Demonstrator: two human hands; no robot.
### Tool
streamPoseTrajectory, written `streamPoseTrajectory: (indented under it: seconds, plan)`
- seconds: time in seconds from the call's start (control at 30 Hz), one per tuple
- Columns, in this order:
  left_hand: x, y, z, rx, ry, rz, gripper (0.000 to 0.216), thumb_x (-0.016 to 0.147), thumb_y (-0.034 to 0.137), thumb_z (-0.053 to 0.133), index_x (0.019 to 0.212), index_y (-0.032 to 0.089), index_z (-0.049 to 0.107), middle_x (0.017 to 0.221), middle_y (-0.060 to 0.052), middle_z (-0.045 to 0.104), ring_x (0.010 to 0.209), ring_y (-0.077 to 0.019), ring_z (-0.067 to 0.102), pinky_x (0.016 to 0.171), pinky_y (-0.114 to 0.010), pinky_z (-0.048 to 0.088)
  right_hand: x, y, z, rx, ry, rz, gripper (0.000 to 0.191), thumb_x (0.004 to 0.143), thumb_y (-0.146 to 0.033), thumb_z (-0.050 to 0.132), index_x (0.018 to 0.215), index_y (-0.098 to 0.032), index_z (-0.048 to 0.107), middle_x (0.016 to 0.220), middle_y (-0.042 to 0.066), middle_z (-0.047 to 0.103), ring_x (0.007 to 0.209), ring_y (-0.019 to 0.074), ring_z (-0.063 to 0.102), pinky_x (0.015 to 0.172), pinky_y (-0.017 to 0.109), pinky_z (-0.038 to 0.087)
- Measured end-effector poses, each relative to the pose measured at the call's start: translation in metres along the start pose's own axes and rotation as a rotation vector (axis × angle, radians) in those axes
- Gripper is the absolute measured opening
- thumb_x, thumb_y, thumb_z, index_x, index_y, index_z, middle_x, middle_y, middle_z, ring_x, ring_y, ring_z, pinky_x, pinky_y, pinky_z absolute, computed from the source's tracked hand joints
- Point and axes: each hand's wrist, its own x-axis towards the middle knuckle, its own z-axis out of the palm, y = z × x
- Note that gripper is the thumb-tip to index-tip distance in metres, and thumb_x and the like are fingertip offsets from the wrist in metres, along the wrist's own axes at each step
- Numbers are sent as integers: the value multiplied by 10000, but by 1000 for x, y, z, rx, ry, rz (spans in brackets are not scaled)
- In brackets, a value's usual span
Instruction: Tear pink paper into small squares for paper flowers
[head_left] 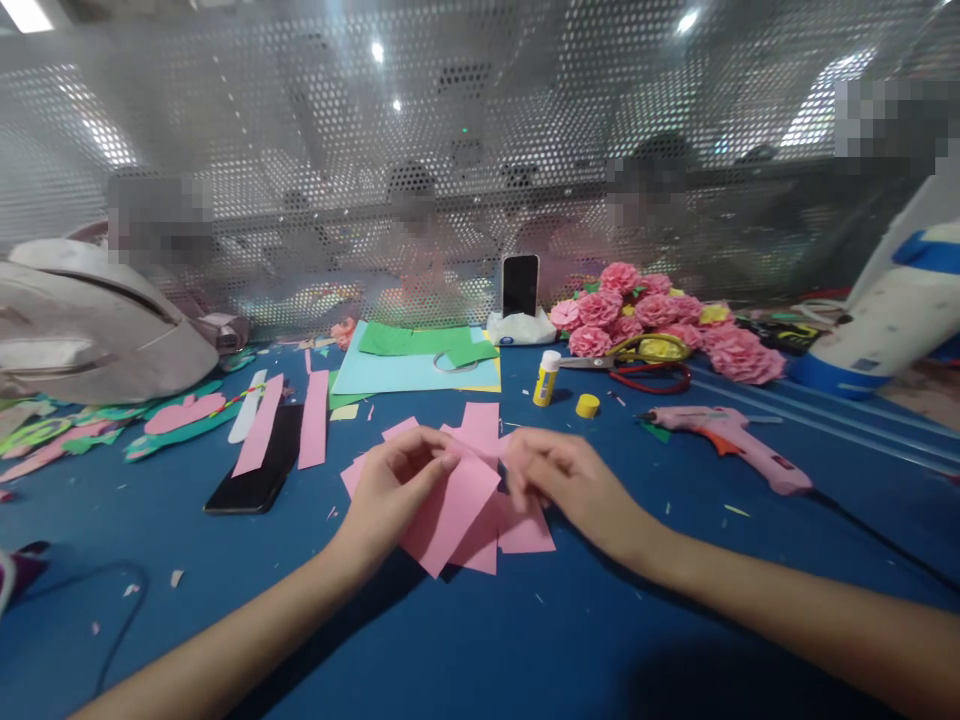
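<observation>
Between thumb and fingers, my left hand point(394, 485) pinches a pink paper square point(459, 510), tilted above the table. My right hand point(574, 488) is just right of that square, its fingers curled together and slightly blurred; whatever they may hold is hidden. Under both hands, more pink paper pieces point(527, 530) lie overlapped and fanned out on the blue table point(480, 650). Past my right hand, a yellow glue stick point(547, 380) stands upright without its cap, and the yellow cap point(587, 406) sits beside it.
At left, pink strips point(313, 420) lie near and across a black phone point(281, 470). A pink glue gun point(739, 435) with a cord is at right. Behind are scissors point(592, 362), pink paper flowers point(600, 306), coloured sheets point(405, 375) and a propped phone point(520, 285).
</observation>
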Motion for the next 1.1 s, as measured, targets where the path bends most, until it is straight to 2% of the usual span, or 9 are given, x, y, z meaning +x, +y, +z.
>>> streamPoseTrajectory:
  seconds: [0.03, 0.1, 0.17, 0.23, 0.33, 0.5, 0.63, 0.83, 1.1]
  plan:
    - [1, 1, -1, -4, -27, -14, 93, 867, 249, 595, 836, 174, 642, 838, -15, 656, 794, -141, 586, 729, -241, 438, 2, -1, -4, -52, 79, -52, 376, 975, -363, 384, 645, -190, 431, 614, -35, 422, 548, 102, 410, 541, 245, 339]
    - [0, 3, -3, 28, -121, -18, 129, 882, 259, 576, 822, 169, 647, 810, -12, 649, 765, -135, 573, 711, -235, 429, 5, -6, -12, -171, 178, -153, 311, 971, -320, 410, 694, -190, 465, 692, -21, 448, 649, 120, 441, 622, 253, 360]
    - [-1, 7, -3, 96, -223, 9, 160, 896, 257, 558, 802, 163, 649, 775, -6, 639, 747, -129, 558, 709, -232, 420, 7, -11, -16, -291, 44, -220, 139, 950, -275, 471, 867, -196, 550, 906, 14, 539, 881, 154, 493, 799, 278, 377]
    - [-3, 12, -2, 188, -304, 43, 173, 903, 239, 544, 790, 160, 650, 771, -5, 635, 752, -130, 552, 718, -235, 414, 8, -17, -16, -362, -158, -220, 86, 933, -245, 507, 985, -204, 562, 1029, 24, 558, 1004, 170, 485, 888, 291, 358]
    - [-5, 16, 0, 325, -366, 88, 171, 910, 200, 522, 796, 159, 643, 799, -9, 636, 761, -133, 553, 710, -243, 406, 6, -22, -13, -427, -326, -126, 34, 918, -199, 523, 929, -183, 550, 925, 3, 580, 870, 144, 519, 788, 255, 386]
    - [-8, 15, 0, 504, -350, 171, 146, 904, 179, 519, 771, 165, 578, 732, 12, 582, 697, -126, 508, 639, -245, 362, 4, -23, -10, -545, -379, -96, 132, 937, -215, 495, 830, -171, 559, 781, -22, 572, 732, 119, 502, 667, 233, 351]
    - [-11, 14, 0, 604, -349, 275, 144, 911, 157, 484, 778, 169, 539, 747, 3, 569, 735, -143, 504, 678, -270, 353, 3, -22, -8, -560, -360, -83, 128, 913, -163, 503, 797, -169, 557, 719, -43, 550, 670, 97, 479, 624, 218, 327]
    - [-14, 16, 2, 690, -359, 365, 122, 895, 138, 450, 820, 176, 538, 758, -10, 537, 740, -161, 490, 662, -288, 340, 2, -20, -5, -393, -330, -53, 151, 847, -65, 520, 730, -161, 515, 663, -59, 472, 642, 81, 432, 598, 190, 326]
    - [-16, 14, 5, 633, -318, 371, 127, 834, 96, 486, 736, 175, 507, 714, 6, 517, 694, -144, 478, 646, -278, 337, 4, -15, -1, -184, -340, 4, 140, 854, -123, 504, 720, -160, 498, 688, -36, 473, 660, 99, 444, 625, 205, 364]
